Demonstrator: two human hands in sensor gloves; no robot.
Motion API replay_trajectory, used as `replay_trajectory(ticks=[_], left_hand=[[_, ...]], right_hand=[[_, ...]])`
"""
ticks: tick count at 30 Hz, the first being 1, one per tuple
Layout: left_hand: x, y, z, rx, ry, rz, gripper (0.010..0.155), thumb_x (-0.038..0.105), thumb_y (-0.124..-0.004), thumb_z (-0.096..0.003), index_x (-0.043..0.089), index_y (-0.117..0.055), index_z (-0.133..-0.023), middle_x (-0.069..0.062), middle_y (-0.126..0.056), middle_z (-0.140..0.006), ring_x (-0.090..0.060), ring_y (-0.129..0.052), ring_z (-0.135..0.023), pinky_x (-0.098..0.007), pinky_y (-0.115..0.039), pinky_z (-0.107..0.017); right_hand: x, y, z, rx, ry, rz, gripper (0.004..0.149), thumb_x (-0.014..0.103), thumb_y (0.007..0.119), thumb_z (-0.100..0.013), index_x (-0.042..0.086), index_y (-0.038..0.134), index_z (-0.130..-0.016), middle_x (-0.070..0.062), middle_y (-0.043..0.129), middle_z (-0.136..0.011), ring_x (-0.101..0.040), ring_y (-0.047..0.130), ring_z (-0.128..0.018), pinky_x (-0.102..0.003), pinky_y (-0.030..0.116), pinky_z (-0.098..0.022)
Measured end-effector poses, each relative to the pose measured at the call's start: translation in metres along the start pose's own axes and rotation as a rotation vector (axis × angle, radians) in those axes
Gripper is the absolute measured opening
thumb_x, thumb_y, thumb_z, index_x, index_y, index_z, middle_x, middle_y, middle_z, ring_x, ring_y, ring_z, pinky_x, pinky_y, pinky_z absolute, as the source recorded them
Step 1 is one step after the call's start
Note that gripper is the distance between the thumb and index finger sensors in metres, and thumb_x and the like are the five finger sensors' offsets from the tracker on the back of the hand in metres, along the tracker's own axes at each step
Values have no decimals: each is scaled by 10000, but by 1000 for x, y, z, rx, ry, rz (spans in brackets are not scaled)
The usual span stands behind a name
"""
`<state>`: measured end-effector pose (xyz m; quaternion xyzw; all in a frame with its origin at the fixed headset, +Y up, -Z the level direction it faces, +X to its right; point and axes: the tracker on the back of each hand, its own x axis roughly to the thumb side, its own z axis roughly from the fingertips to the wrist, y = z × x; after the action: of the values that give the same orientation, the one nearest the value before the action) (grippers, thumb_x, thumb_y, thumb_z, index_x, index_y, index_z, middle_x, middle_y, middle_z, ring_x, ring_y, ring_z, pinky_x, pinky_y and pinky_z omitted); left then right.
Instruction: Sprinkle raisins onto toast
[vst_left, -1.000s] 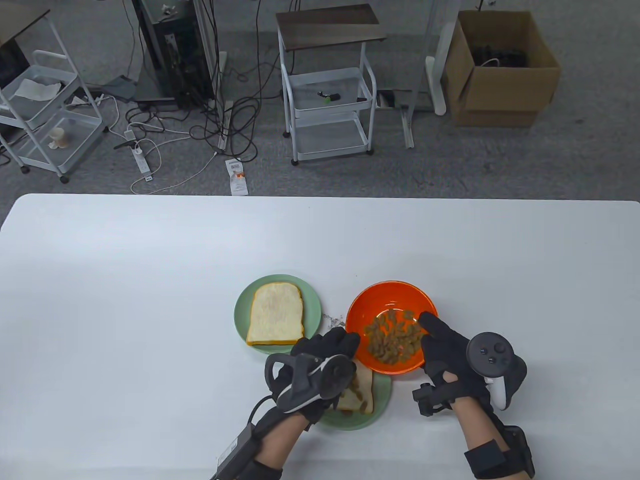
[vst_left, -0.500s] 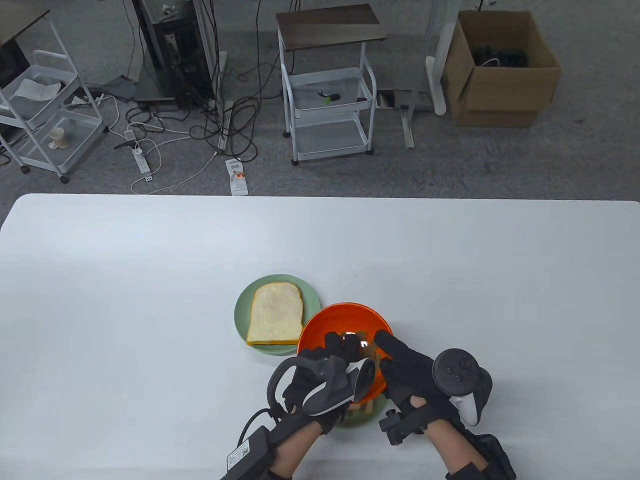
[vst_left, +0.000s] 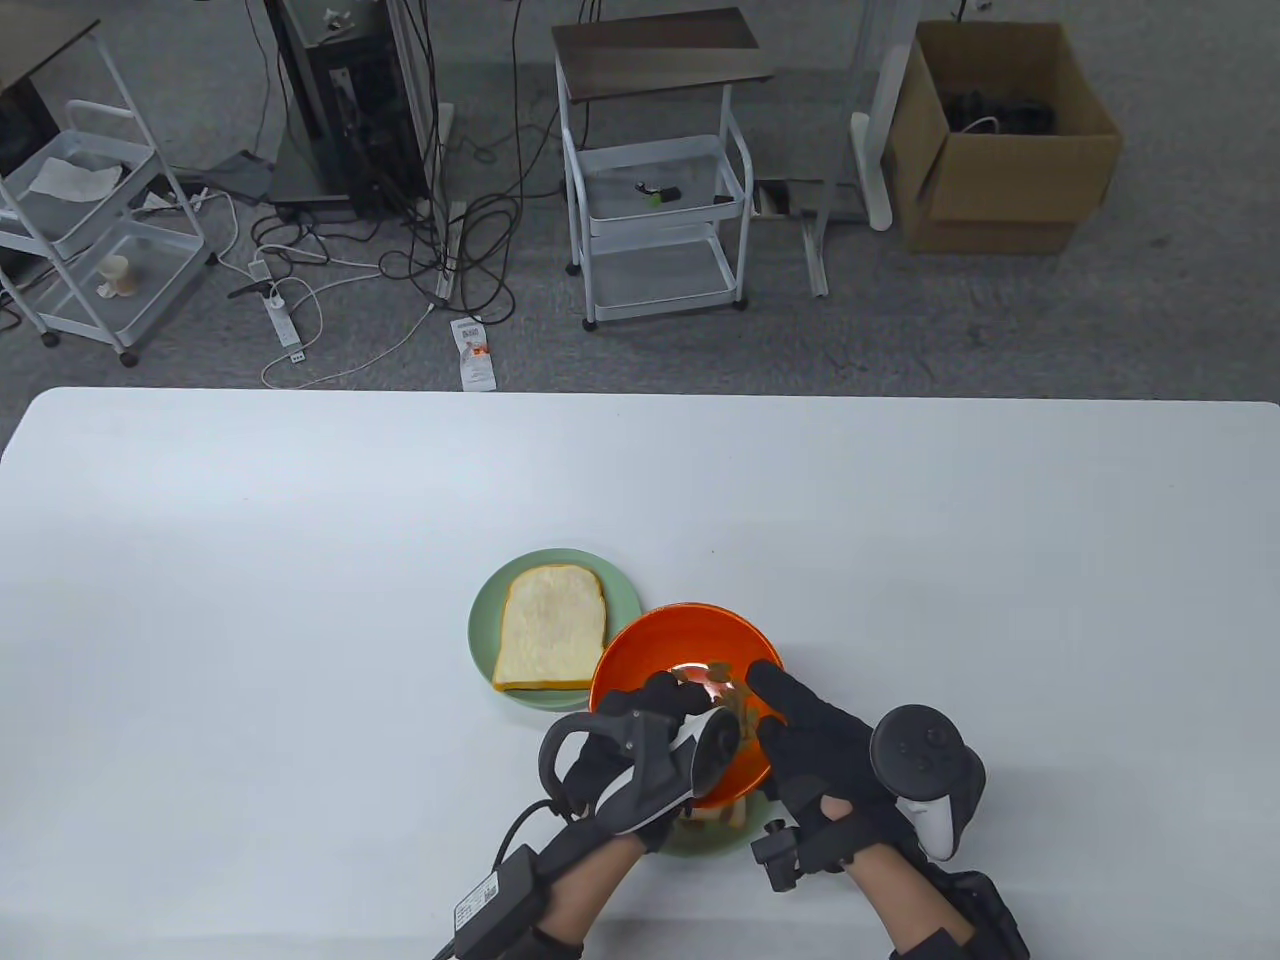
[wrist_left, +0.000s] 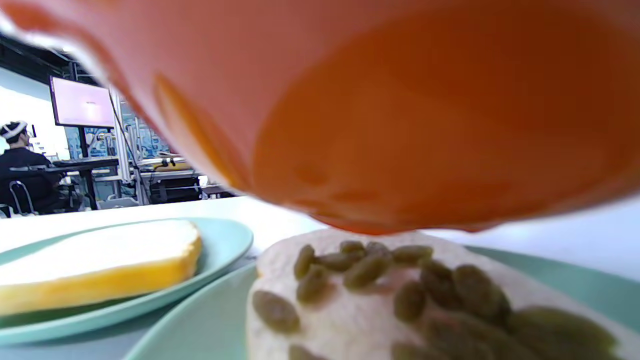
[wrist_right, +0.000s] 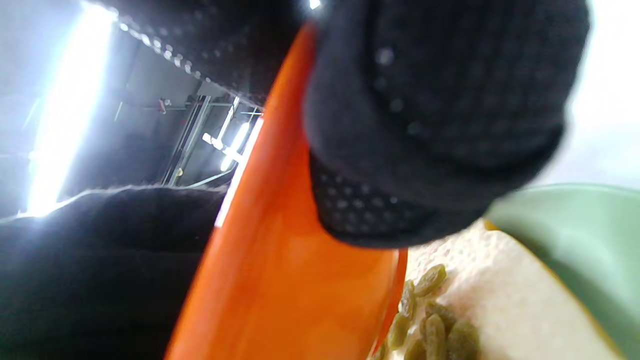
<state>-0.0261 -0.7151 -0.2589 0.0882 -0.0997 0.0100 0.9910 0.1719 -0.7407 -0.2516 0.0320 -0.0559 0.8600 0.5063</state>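
The underside of an orange bowl (wrist_left: 400, 110) fills the upper frame, hanging close above a slice of toast (wrist_left: 380, 305) scattered with greenish raisins (wrist_left: 365, 270) on a pale green plate (wrist_left: 200, 325). To the left, a second green plate (wrist_left: 225, 240) holds a plain slice of bread (wrist_left: 100, 265) on the white surface (wrist_left: 240, 207).

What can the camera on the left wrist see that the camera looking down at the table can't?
Only the left wrist view shows the raisins lying on the near toast, right under the orange bowl. Only the table view shows the left hand and right hand, both at the bowl, which hides that toast. Both show the plain toast on the far green plate.
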Motion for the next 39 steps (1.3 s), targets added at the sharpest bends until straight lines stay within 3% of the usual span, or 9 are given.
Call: replay_trajectory(ticks=[5, 16, 20, 24, 26, 33, 39], left_hand=[[-7, 0, 0, -2, -10, 82, 398, 525, -1023, -357, 354, -1009, -717, 26, -1050, -698, -27, -1147, -377, -235, -1010, -367], [-27, 14, 4, 82, -5, 308, 403, 474, -1032, -357, 351, -999, -739, 39, -1031, -747, -35, -1149, -431, -240, -1007, -403], [-31, 7, 1, 19, 12, 297, 406, 463, -1017, -362, 351, -995, -751, 36, -1032, -749, -28, -1151, -430, -235, -1008, -399], [-32, -15, -7, -170, 37, 241, 404, 443, -987, -388, 351, -980, -782, 12, -1030, -764, -33, -1152, -448, -239, -1004, -410], [-29, -22, -9, -206, 27, 198, 397, 420, -964, -410, 352, -972, -800, 9, -1036, -761, -46, -1155, -450, -247, -1003, -409], [-21, -28, -11, -237, 17, 123, 389, 422, -937, -436, 359, -962, -819, 15, -1050, -739, -15, -1144, -348, -230, -1003, -348], [-19, -27, -10, -250, 20, 84, 420, 497, -909, -442, 350, -953, -833, 42, -1083, -623, -35, -1131, -296, -262, -985, -310]], right_hand=[[-6, -1, -5, 27, 21, 22, 468, 166, 901, -434, 81, 868, -894, -360, 924, -741, -303, 1110, -150, -264, 986, -67], [-24, -21, -17, -57, 88, 38, 470, 163, 899, -435, 75, 868, -895, -366, 921, -741, -310, 1107, -153, -272, 983, -69], [-35, -38, -25, -117, 129, 44, 467, 164, 899, -435, 78, 871, -893, -367, 920, -741, -314, 1105, -155, -276, 981, -71], [-48, -53, -31, -181, 167, 59, 466, 162, 899, -435, 76, 871, -893, -368, 921, -741, -316, 1105, -156, -279, 980, -71], [-53, -57, -33, -203, 176, 81, 466, 162, 900, -434, 77, 873, -891, -370, 919, -741, -316, 1105, -156, -279, 980, -71], [-59, -65, -35, -223, 201, 81, 466, 161, 900, -435, 77, 874, -892, -373, 919, -740, -322, 1103, -157, -284, 979, -72], [-59, -67, -35, -233, 198, 78, 465, 163, 899, -436, 82, 873, -894, -370, 917, -744, -322, 1103, -160, -284, 979, -75]])
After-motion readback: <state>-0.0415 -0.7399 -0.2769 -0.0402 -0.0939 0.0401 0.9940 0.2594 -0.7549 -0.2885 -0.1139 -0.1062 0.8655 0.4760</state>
